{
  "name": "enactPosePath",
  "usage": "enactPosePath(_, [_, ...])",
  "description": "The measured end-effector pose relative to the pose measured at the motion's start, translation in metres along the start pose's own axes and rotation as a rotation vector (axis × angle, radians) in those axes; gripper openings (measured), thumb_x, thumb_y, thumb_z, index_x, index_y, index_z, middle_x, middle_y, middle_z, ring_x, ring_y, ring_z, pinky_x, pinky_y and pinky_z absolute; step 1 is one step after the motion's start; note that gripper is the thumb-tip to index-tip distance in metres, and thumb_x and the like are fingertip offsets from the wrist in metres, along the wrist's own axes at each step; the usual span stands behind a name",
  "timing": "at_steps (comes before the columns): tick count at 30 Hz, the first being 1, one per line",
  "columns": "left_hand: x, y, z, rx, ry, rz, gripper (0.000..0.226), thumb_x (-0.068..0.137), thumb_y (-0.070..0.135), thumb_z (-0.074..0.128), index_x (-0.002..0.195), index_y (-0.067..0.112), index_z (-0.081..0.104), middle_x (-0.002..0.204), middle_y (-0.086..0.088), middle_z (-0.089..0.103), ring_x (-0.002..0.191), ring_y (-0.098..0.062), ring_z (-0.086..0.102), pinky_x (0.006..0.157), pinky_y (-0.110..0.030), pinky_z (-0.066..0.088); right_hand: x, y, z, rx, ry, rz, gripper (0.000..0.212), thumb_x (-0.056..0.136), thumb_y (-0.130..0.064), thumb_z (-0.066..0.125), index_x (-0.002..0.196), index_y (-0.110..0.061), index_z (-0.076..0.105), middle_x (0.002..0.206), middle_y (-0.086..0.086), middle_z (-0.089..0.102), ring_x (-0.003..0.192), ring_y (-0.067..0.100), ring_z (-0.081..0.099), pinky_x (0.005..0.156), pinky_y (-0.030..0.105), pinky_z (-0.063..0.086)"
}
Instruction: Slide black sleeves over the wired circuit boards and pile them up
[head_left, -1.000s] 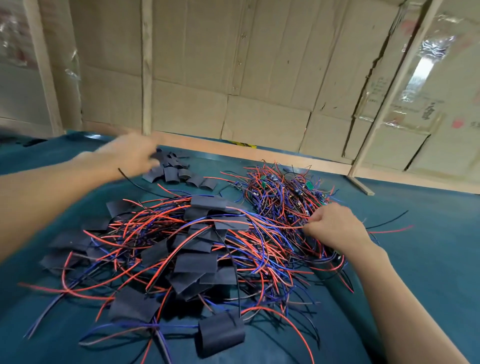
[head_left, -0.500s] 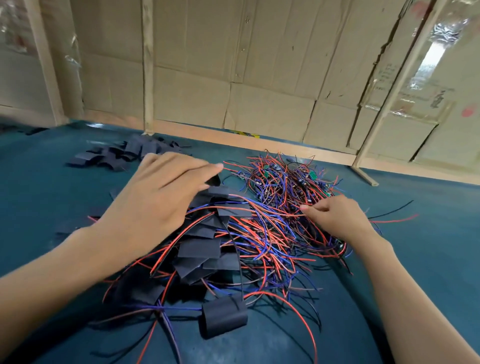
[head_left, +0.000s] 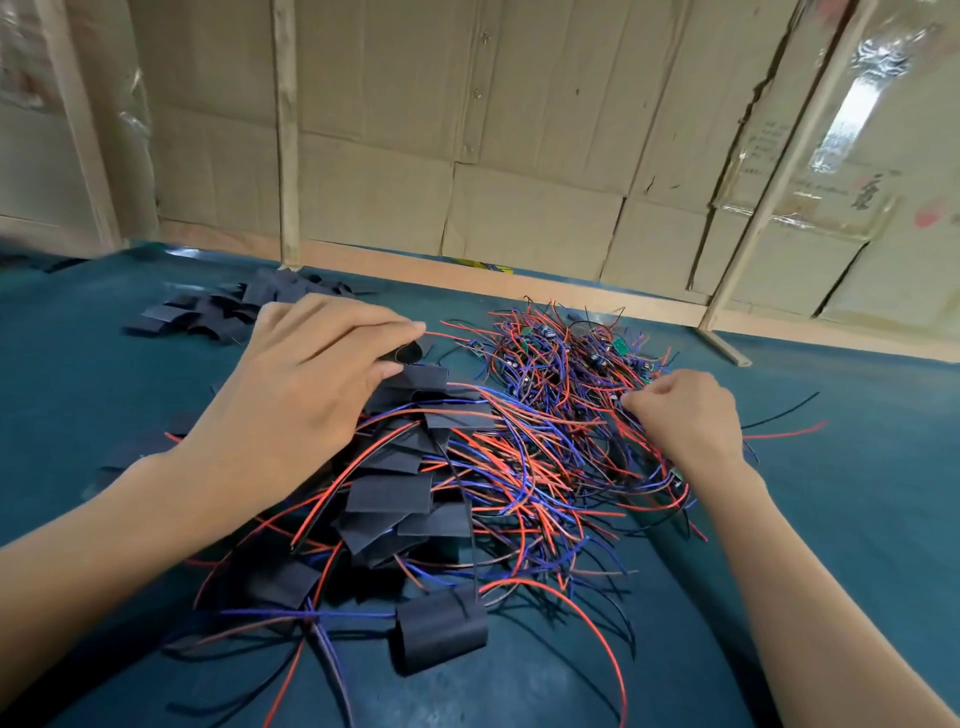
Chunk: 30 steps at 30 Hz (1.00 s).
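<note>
Left hand on sleeve, right hand among boards

Left hand back from the far sleeve pile, now pinching one black sleeve over the wires.

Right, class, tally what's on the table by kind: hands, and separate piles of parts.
Hands: 2, left pinching a sleeve, right pinching wires
Piles: 3, empty sleeves, sleeved boards, bare boards
Total: 5
</note>
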<state>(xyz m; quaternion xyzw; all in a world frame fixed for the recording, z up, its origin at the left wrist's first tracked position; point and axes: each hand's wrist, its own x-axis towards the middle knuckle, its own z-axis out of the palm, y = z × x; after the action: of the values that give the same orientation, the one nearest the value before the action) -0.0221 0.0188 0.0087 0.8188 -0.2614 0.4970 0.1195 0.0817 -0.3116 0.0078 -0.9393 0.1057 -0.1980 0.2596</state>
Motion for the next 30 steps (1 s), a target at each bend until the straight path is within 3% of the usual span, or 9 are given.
enactPosePath(2, [0.0,0.0,0.0,-0.006,0.003,-0.013,0.031,0.094,0.013,0.063,0.124,0.009,0.067,0.116,-0.003,0.067,0.103,-0.026,0.059,0.082,-0.047,0.042,-0.001,0.001,-0.001,0.163,0.152,0.014,0.023,0.079,-0.03,0.069,0.079,-0.008,0.073,0.074,0.01,0.072,0.079,0.034,0.065,0.069,0.035,0.05])
enactPosePath(4, [0.0,0.0,0.0,-0.003,0.01,-0.025,0.032,0.093,0.014,0.064,0.125,0.009,0.067,0.115,-0.005,0.067,0.101,-0.029,0.059,0.081,-0.048,0.042,0.002,0.001,-0.005,0.346,0.247,0.0,0.027,0.084,-0.04,0.069,0.09,-0.015,0.076,0.076,-0.001,0.071,0.078,0.022,0.063,0.073,0.031,0.045])
enactPosePath(8, [0.001,0.003,-0.001,0.01,0.002,-0.036,0.034,0.093,0.014,0.064,0.125,0.007,0.066,0.115,-0.007,0.067,0.101,-0.032,0.061,0.081,-0.049,0.043,0.003,-0.005,-0.009,0.67,0.32,-0.014,0.024,0.085,-0.045,0.07,0.08,-0.023,0.076,0.063,-0.011,0.063,0.065,0.01,0.053,0.077,0.033,0.047])
enactPosePath(10, [0.001,0.004,-0.002,0.012,-0.005,-0.037,0.034,0.093,0.014,0.063,0.126,0.007,0.066,0.115,-0.008,0.067,0.101,-0.032,0.061,0.082,-0.05,0.043,0.0,-0.013,-0.013,0.952,0.275,0.022,0.018,0.086,-0.033,0.073,0.072,-0.022,0.076,0.066,-0.003,0.064,0.065,0.015,0.053,0.074,0.045,0.048])
enactPosePath(13, [0.003,0.006,-0.003,-0.001,-0.007,-0.06,0.037,0.093,0.017,0.063,0.129,0.007,0.064,0.117,-0.008,0.067,0.102,-0.031,0.061,0.085,-0.049,0.043,-0.002,-0.021,-0.019,1.332,0.184,0.053,0.02,0.089,-0.014,0.074,0.069,-0.014,0.077,0.071,0.006,0.067,0.063,0.018,0.054,0.067,0.038,0.04])
enactPosePath(17, [0.006,0.013,-0.004,-0.015,0.005,-0.096,0.039,0.093,0.022,0.063,0.128,0.007,0.064,0.118,-0.007,0.066,0.103,-0.027,0.06,0.088,-0.045,0.041,-0.003,-0.03,-0.032,1.448,0.175,0.09,0.011,0.089,-0.026,0.076,0.095,-0.016,0.075,0.087,0.002,0.069,0.056,0.012,0.044,0.049,0.025,0.034])
enactPosePath(21, [0.008,0.017,-0.007,-0.023,-0.002,-0.1,0.039,0.092,0.023,0.065,0.128,0.008,0.064,0.118,-0.006,0.067,0.1,-0.026,0.06,0.091,-0.041,0.038,-0.014,-0.047,-0.047,1.75,-0.067,-0.019,0.011,0.096,-0.026,0.066,0.089,-0.019,0.064,0.084,0.003,0.069,0.056,0.008,0.049,0.05,0.02,0.04])
enactPosePath(24, [0.009,0.019,-0.006,-0.03,0.014,-0.089,0.039,0.092,0.022,0.066,0.128,0.007,0.064,0.117,-0.006,0.067,0.1,-0.025,0.061,0.09,-0.041,0.039,-0.028,-0.058,-0.052,1.765,-0.23,-0.113,0.016,0.095,-0.029,0.065,0.081,-0.021,0.068,0.079,0.0,0.068,0.058,0.009,0.049,0.052,0.021,0.039])
enactPosePath(30, [0.01,0.02,-0.01,-0.1,-0.001,-0.144,0.043,0.09,0.027,0.068,0.13,0.011,0.063,0.116,0.001,0.066,0.103,-0.017,0.058,0.091,-0.04,0.041,-0.05,-0.078,-0.04,1.676,-0.375,-0.285,0.01,0.097,-0.018,0.055,0.092,-0.011,0.058,0.088,0.007,0.069,0.068,0.019,0.059,0.066,0.029,0.049])
